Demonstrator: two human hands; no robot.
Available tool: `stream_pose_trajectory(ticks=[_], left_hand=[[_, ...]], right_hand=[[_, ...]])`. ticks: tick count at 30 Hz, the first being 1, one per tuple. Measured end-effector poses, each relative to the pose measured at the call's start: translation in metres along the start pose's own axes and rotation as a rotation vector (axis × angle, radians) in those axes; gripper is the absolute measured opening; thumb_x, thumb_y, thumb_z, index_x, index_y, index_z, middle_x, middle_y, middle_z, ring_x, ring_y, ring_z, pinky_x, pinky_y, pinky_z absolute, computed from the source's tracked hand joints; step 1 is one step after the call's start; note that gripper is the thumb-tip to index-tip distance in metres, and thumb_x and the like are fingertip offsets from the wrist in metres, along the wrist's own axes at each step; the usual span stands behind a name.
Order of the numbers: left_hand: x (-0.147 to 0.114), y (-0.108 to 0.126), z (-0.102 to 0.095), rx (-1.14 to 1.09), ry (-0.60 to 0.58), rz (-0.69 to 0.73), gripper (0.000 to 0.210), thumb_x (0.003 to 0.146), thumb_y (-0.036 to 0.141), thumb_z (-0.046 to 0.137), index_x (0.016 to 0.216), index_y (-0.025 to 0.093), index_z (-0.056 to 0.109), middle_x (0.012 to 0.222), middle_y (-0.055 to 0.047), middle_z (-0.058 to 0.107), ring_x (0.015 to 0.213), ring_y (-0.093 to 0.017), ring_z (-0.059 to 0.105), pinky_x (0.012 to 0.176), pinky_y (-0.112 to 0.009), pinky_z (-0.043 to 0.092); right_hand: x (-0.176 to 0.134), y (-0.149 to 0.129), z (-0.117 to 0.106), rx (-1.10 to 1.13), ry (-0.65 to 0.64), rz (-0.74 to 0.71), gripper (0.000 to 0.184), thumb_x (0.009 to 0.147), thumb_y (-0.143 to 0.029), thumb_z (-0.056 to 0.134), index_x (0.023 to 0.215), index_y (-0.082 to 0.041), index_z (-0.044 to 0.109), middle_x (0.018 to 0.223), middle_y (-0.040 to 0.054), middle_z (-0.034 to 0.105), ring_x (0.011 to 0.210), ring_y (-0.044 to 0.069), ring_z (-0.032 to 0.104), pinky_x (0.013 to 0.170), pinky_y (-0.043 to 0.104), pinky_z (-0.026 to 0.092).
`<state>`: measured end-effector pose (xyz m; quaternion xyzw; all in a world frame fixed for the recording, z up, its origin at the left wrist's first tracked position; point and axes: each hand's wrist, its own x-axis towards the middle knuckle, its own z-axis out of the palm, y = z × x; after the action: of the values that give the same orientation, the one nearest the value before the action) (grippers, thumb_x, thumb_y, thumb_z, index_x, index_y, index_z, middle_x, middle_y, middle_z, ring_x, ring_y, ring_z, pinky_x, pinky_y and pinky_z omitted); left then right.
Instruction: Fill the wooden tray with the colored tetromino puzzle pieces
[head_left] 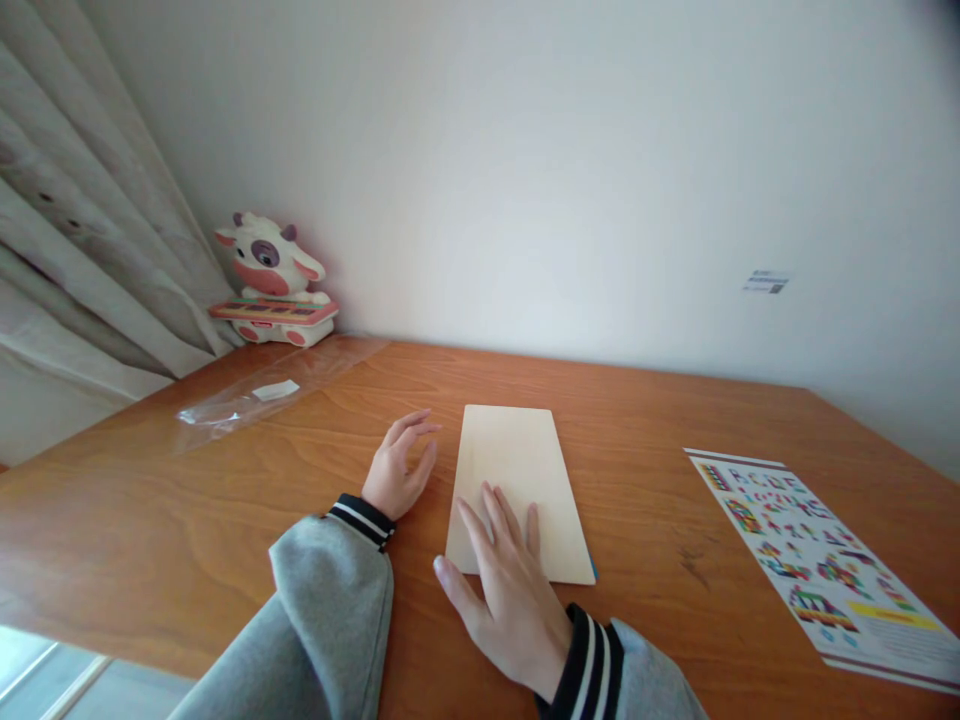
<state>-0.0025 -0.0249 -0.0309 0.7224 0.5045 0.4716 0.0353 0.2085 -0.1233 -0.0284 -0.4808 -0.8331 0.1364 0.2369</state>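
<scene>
A pale wooden board [510, 460] with rounded corners lies flat on the brown table [637, 620], a sliver of blue showing under its near right corner. Over its near end is my right hand [510, 595], palm down with spread fingers; the fingertips seem to rest on the board. My left hand [401, 465] is just left of the board, apart from it. Its fingers are loosely curved, with a gap to the thumb and nothing between them.
A toy cow with a keyboard [274, 285] stands at the back left by the curtain [82, 220]. Near it lies a clear plastic bag [277, 390] with a white label. A printed instruction sheet [825, 570] lies on the right. A white wall [562, 180] rises behind the table.
</scene>
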Motion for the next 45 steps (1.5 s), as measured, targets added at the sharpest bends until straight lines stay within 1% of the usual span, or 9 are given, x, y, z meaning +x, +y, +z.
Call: stream_pose_trajectory(ticks=[4, 6, 8, 12, 16, 20, 27, 34, 45], left_hand=[[-0.004, 0.010, 0.001, 0.056, -0.056, 0.108, 0.024, 0.096, 0.026, 0.050, 0.115, 0.019, 0.064, 0.130, -0.012, 0.063, 0.119, -0.024, 0.062, 0.107, -0.045, 0.050], [-0.007, 0.022, 0.004, 0.109, -0.112, 0.128, 0.028, 0.097, 0.026, 0.048, 0.120, 0.019, 0.062, 0.132, -0.013, 0.063, 0.121, -0.025, 0.061, 0.107, -0.046, 0.050], [-0.011, 0.042, 0.012, 0.174, -0.223, 0.130, 0.034, 0.098, 0.028, 0.048, 0.129, 0.017, 0.058, 0.139, -0.015, 0.058, 0.127, -0.028, 0.057, 0.109, -0.049, 0.048], [-0.018, 0.096, 0.045, 0.322, -0.440, 0.051, 0.049, 0.098, 0.038, 0.050, 0.142, 0.017, 0.051, 0.158, -0.017, 0.038, 0.141, -0.035, 0.043, 0.112, -0.052, 0.044], [-0.025, 0.127, 0.083, 0.415, -0.513, -0.053, 0.065, 0.098, 0.058, 0.043, 0.151, 0.020, 0.042, 0.162, -0.020, 0.029, 0.146, -0.042, 0.034, 0.114, -0.064, 0.036], [-0.033, 0.128, 0.102, 0.472, -0.523, -0.071, 0.072, 0.096, 0.065, 0.041, 0.152, 0.020, 0.041, 0.162, -0.022, 0.028, 0.149, -0.044, 0.026, 0.117, -0.068, 0.025], [-0.031, 0.136, 0.107, 0.528, -0.532, -0.074, 0.074, 0.097, 0.066, 0.037, 0.152, 0.017, 0.042, 0.161, -0.022, 0.031, 0.150, -0.042, 0.025, 0.119, -0.065, 0.024], [-0.033, 0.150, 0.116, 0.527, -0.549, -0.096, 0.077, 0.095, 0.068, 0.039, 0.152, 0.016, 0.043, 0.160, -0.024, 0.030, 0.149, -0.044, 0.025, 0.118, -0.068, 0.021], [-0.032, 0.137, 0.110, 0.521, -0.507, -0.095, 0.079, 0.093, 0.070, 0.041, 0.152, 0.016, 0.042, 0.161, -0.021, 0.030, 0.149, -0.043, 0.027, 0.118, -0.070, 0.019]], right_hand=[[0.006, 0.011, -0.015, 0.076, 0.101, -0.014, 0.041, 0.101, -0.042, 0.044, 0.128, -0.016, 0.060, 0.136, 0.0168, 0.063, 0.129, 0.030, 0.057, 0.111, 0.055, 0.043], [0.005, 0.025, -0.026, 0.059, 0.140, -0.008, 0.035, 0.100, -0.040, 0.046, 0.122, -0.017, 0.062, 0.124, 0.0143, 0.068, 0.117, 0.027, 0.064, 0.104, 0.048, 0.050], [0.002, 0.044, -0.038, 0.012, 0.169, 0.011, 0.032, 0.099, -0.039, 0.048, 0.117, -0.019, 0.064, 0.120, 0.0129, 0.070, 0.113, 0.027, 0.066, 0.101, 0.046, 0.052], [-0.005, 0.087, -0.058, -0.024, 0.159, 0.131, 0.031, 0.098, -0.044, 0.046, 0.106, -0.023, 0.067, 0.107, 0.0095, 0.075, 0.097, 0.027, 0.072, 0.086, 0.042, 0.056], [-0.009, 0.124, -0.069, 0.045, 0.178, 0.239, 0.034, 0.096, -0.051, 0.046, 0.101, -0.025, 0.068, 0.101, 0.0080, 0.077, 0.093, 0.025, 0.074, 0.083, 0.039, 0.057], [-0.014, 0.137, -0.074, 0.071, 0.202, 0.281, 0.034, 0.096, -0.049, 0.045, 0.096, -0.024, 0.068, 0.095, 0.0074, 0.077, 0.086, 0.024, 0.073, 0.078, 0.037, 0.056], [-0.014, 0.128, -0.073, -0.001, 0.209, 0.259, 0.027, 0.098, -0.037, 0.043, 0.093, -0.023, 0.066, 0.093, 0.0067, 0.074, 0.087, 0.022, 0.070, 0.080, 0.034, 0.053], [-0.014, 0.130, -0.073, -0.013, 0.171, 0.293, 0.028, 0.099, -0.035, 0.042, 0.095, -0.023, 0.066, 0.095, 0.0063, 0.072, 0.088, 0.022, 0.068, 0.079, 0.034, 0.052], [-0.016, 0.132, -0.072, -0.043, 0.154, 0.259, 0.031, 0.100, -0.036, 0.040, 0.094, -0.020, 0.066, 0.093, 0.0081, 0.068, 0.088, 0.023, 0.066, 0.081, 0.037, 0.050]])
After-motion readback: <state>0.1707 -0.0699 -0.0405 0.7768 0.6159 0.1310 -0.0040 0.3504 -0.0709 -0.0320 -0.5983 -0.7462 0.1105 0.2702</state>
